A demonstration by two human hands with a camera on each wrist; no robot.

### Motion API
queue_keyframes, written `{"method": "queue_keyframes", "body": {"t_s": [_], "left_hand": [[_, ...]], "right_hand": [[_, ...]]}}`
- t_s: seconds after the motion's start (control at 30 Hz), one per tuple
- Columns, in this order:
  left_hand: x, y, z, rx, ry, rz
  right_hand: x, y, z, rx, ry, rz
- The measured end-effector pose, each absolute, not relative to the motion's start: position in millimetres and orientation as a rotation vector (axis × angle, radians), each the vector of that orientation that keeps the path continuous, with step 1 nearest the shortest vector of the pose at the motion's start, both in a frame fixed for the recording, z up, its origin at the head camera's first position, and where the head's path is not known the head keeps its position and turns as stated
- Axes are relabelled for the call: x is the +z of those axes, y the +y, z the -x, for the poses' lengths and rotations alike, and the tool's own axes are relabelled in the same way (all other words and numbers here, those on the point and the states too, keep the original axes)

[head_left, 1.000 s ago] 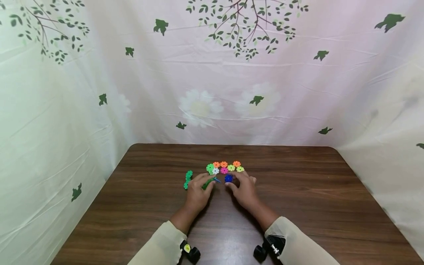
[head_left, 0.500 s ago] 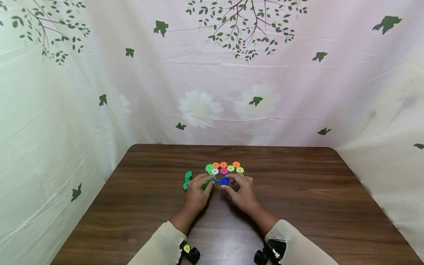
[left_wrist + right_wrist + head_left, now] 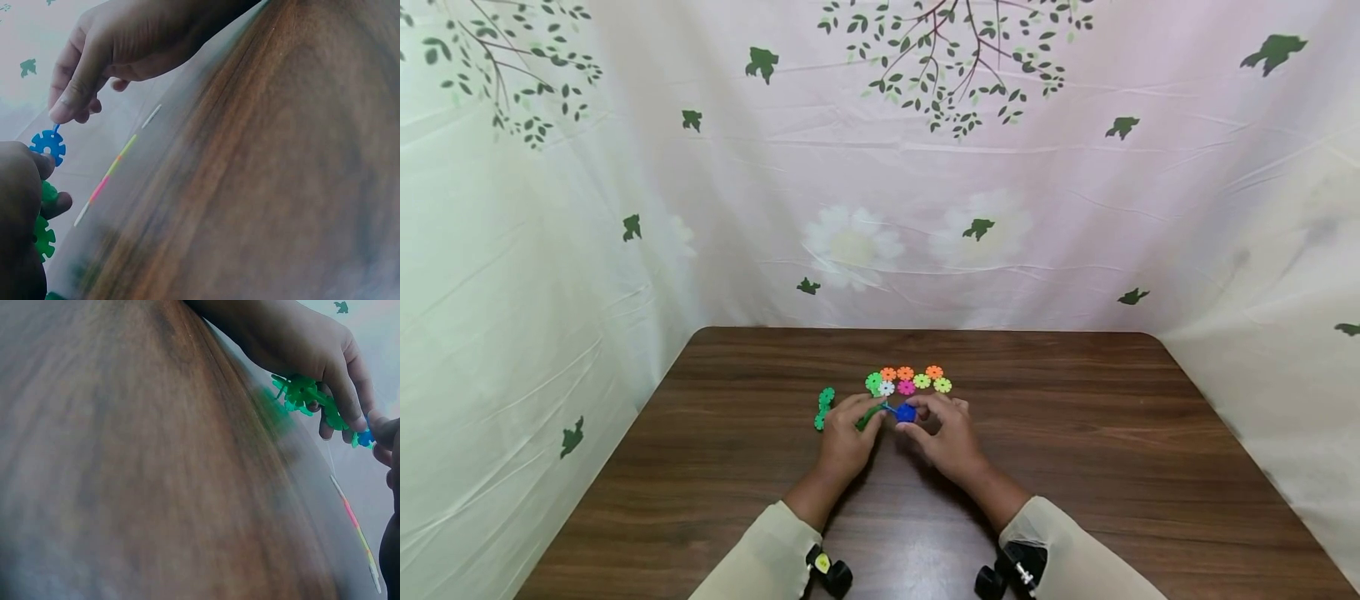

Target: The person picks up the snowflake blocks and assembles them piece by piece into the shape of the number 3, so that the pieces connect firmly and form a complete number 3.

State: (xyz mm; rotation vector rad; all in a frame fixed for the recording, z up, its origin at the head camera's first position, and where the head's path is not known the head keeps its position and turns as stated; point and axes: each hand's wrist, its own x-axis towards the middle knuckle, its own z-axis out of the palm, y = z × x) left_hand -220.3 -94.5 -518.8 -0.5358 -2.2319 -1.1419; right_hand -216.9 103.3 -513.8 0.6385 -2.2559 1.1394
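In the head view, my left hand (image 3: 846, 437) grips green notched discs (image 3: 868, 417) joined in a chain. More green discs (image 3: 824, 408) show just beyond its outer side. A lighter blue disc (image 3: 48, 147) sits at the chain's end, by the left fingertips. My right hand (image 3: 951, 437) pinches a dark blue disc (image 3: 906, 413) between thumb and fingers. That disc is brought edge-on against the lighter blue one in the left wrist view, slot to rim. In the right wrist view the green chain (image 3: 306, 394) passes under the left palm, and the right hand partly hides the blue discs.
Loose discs lie flat in two rows beyond the hands: orange (image 3: 905, 373), yellow (image 3: 922, 381), pink (image 3: 906, 387), white (image 3: 886, 388) and light green (image 3: 873, 382). The brown wooden table (image 3: 1075, 417) ends at a printed cloth backdrop (image 3: 887, 175).
My right hand has moved left with the dark blue disc, bringing it up to the chain's blue end and turning it. My left hand has stayed almost still.
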Motion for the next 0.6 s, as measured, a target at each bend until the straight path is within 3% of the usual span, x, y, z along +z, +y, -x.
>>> {"method": "queue_keyframes", "body": {"t_s": [0.6], "left_hand": [[-516.2,-93.9,219.0,-1.183,-2.192,0.626]], "right_hand": [[-508.4,105.7,213.8,1.302,-2.255,-0.660]]}}
